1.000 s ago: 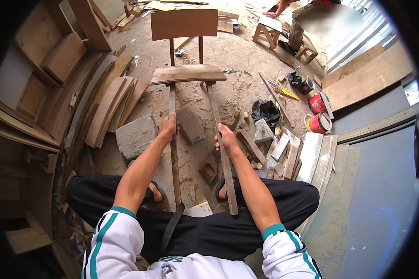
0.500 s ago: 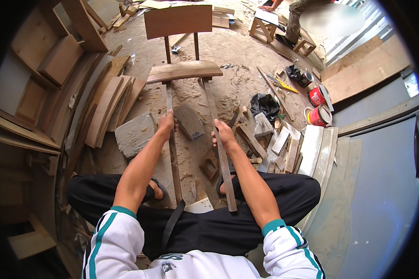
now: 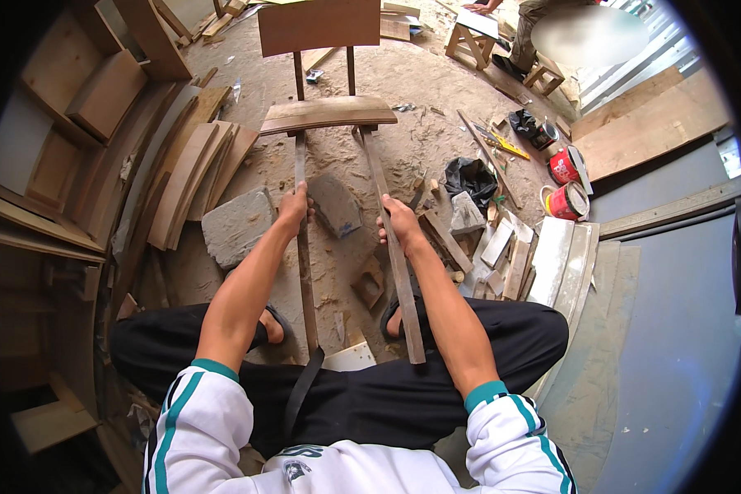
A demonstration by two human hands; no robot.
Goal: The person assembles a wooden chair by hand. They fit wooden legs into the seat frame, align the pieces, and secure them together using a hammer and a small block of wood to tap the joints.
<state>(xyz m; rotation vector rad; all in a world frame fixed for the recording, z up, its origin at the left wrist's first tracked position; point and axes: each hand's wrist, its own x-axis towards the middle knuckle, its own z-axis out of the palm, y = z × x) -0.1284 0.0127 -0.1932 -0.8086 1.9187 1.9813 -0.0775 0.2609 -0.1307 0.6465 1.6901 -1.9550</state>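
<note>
The wooden chair frame (image 3: 328, 114) is in the middle of the floor (image 3: 424, 78), between the left edge, where bent boards (image 3: 181, 185) lean in a pile, and the right edge, by a grey-blue panel (image 3: 675, 288). Its back board (image 3: 319, 31) points to the floor's far edge. Two long bars run from the seat (image 3: 358, 111) back toward the person's black trousers (image 3: 354, 412). The left hand (image 3: 293, 207) is wrapped around the left bar (image 3: 306, 280), and the right hand (image 3: 400, 222) is wrapped around the right bar (image 3: 403, 305). I can't tell how hard they squeeze, or if the frame touches the floor.

The frame might tip or twist if one hand pulls harder, since the wide boards are at the far end and look heavy. If it swings low, a bar could bump the pale stone block (image 3: 239, 228) or the dark block (image 3: 336, 206). Rough wood might also leave a splinter in a hand.

Two red cans, the far can (image 3: 565, 166) and the near can (image 3: 566, 202), have pale letters on them. The white shirt (image 3: 370, 471) has dark letters and a little badge, too small to make out. I see no writing on the frame.
</note>
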